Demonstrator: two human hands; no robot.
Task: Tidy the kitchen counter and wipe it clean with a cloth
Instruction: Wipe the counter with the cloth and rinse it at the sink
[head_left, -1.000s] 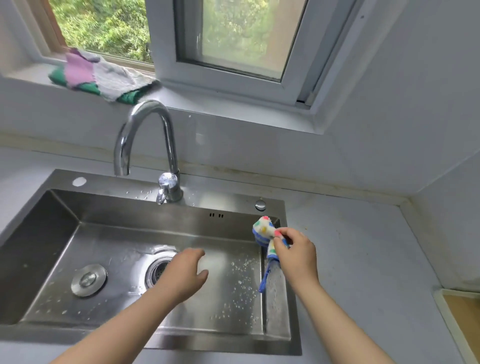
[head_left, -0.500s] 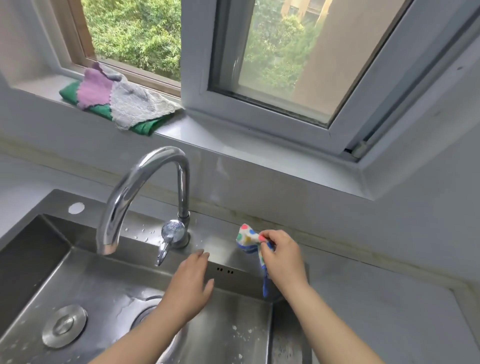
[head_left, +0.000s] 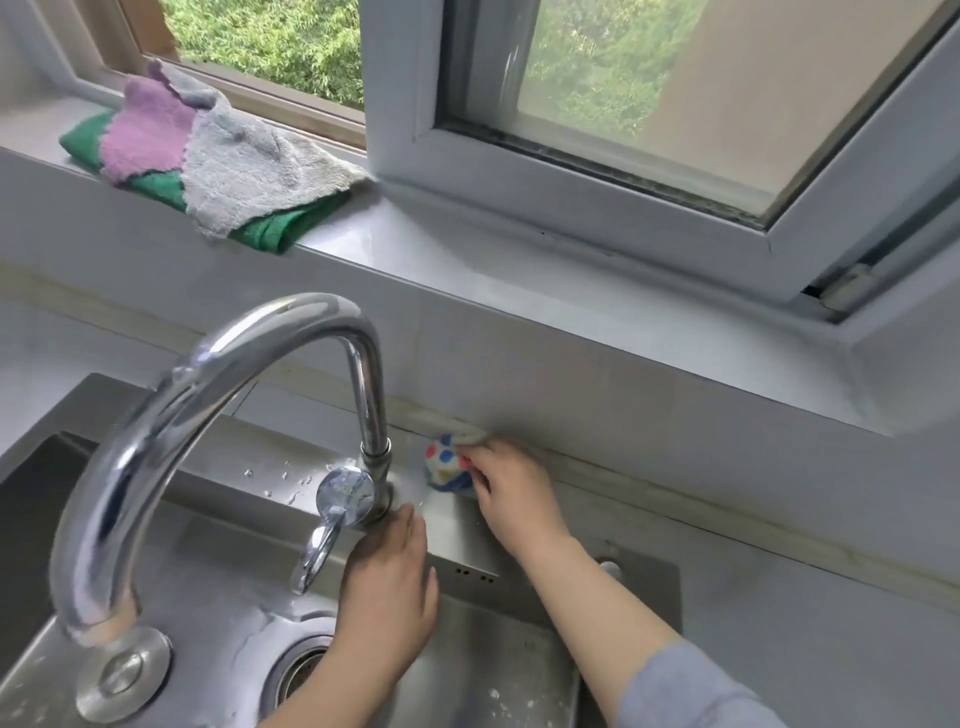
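Note:
My right hand (head_left: 511, 493) grips a small white cloth with coloured dots and a blue edge (head_left: 444, 462), pressed against the back ledge of the steel sink (head_left: 452, 525) where it meets the wall, just right of the faucet base. My left hand (head_left: 387, 587) hovers over the sink's rear rim, fingers loosely extended and holding nothing, its fingertips near the faucet base and lever (head_left: 332, 519). The grey counter (head_left: 810, 649) stretches to the right of the sink.
The curved chrome faucet (head_left: 218, 395) arches over the basin in front of me. A drain (head_left: 298, 675) and a round stopper (head_left: 122, 675) sit in the sink bottom. Folded green, pink and grey cloths (head_left: 208, 161) lie on the windowsill below the window (head_left: 613, 104).
My head moved closer and tilted up. My right hand carried the dotted cloth from the sink's right rim to the back ledge by the wall. My left hand rose from the basin toward the faucet base.

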